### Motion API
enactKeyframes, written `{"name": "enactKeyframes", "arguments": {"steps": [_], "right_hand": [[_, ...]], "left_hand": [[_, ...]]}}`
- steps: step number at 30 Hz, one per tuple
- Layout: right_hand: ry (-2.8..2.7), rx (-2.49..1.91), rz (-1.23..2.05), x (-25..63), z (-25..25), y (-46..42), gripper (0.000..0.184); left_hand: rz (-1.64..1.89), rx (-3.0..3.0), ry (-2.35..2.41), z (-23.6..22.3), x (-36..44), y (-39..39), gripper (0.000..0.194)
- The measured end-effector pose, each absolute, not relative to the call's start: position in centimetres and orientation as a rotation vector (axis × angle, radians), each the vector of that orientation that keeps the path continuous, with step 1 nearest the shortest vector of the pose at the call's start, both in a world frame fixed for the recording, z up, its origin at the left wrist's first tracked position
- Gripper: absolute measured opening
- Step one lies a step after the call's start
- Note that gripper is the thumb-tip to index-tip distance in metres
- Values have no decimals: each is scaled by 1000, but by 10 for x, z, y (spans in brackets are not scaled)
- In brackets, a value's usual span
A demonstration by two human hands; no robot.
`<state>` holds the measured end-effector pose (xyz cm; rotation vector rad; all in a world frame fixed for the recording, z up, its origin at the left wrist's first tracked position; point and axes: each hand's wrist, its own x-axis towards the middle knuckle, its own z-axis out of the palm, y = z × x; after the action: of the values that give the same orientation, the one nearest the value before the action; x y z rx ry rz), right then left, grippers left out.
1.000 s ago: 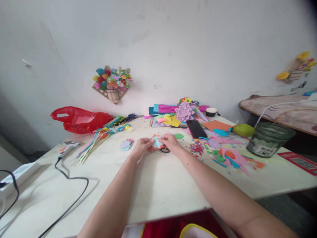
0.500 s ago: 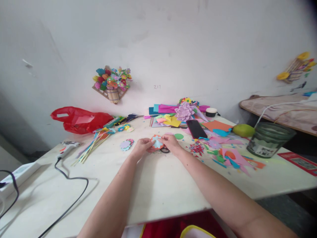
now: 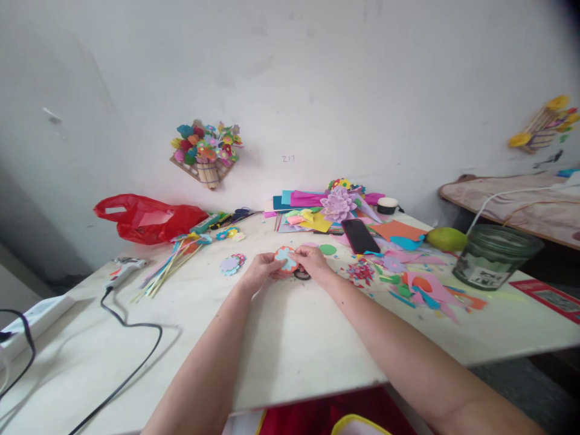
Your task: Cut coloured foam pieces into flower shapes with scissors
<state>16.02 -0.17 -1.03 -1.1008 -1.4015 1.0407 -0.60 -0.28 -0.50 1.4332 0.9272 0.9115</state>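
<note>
Between my two hands is a scalloped flower cutout (image 3: 285,259), light blue on top with an orange edge showing round it. My left hand (image 3: 261,270) pinches its left side, and my right hand (image 3: 312,262) grips its right side with fingers closed. Just below the right fingers, partly hidden, lies a dark ring-shaped thing (image 3: 301,273), perhaps a scissor handle. To the left on the table rests a small stack of scalloped flower cutouts (image 3: 231,264) in lilac, pale blue and red. A green round piece (image 3: 327,249) lies beyond my right hand.
A glue gun (image 3: 124,273) with a black cord and a power strip (image 3: 38,323) sit at left, near a red plastic bag (image 3: 147,219). Rightward are a phone (image 3: 360,236), coloured scraps (image 3: 428,290), a green fruit (image 3: 446,238) and a glass jar (image 3: 493,257).
Both hands stay almost where they were, still holding the flower cutout. Its light blue layer looks slightly turned or shifted. The whole view has moved a little.
</note>
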Motion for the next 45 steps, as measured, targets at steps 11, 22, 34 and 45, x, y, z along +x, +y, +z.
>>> {"name": "enactKeyframes", "arguments": {"steps": [11, 22, 34, 45], "right_hand": [[-1379, -1065, 1177, 162, -7, -3, 21], [-1757, -1343, 556, 176, -7, 4, 18], [-2407, -1525, -21, 188, -2, -3, 34], [-2453, -1725, -217, 180, 7, -13, 39]], "left_hand": [[1088, 1395, 962, -8, -6, 0, 28], [1205, 1325, 982, -8, -9, 4, 35], [1415, 1120, 1054, -8, -9, 12, 36], [1460, 1094, 1031, -7, -5, 10, 30]]}}
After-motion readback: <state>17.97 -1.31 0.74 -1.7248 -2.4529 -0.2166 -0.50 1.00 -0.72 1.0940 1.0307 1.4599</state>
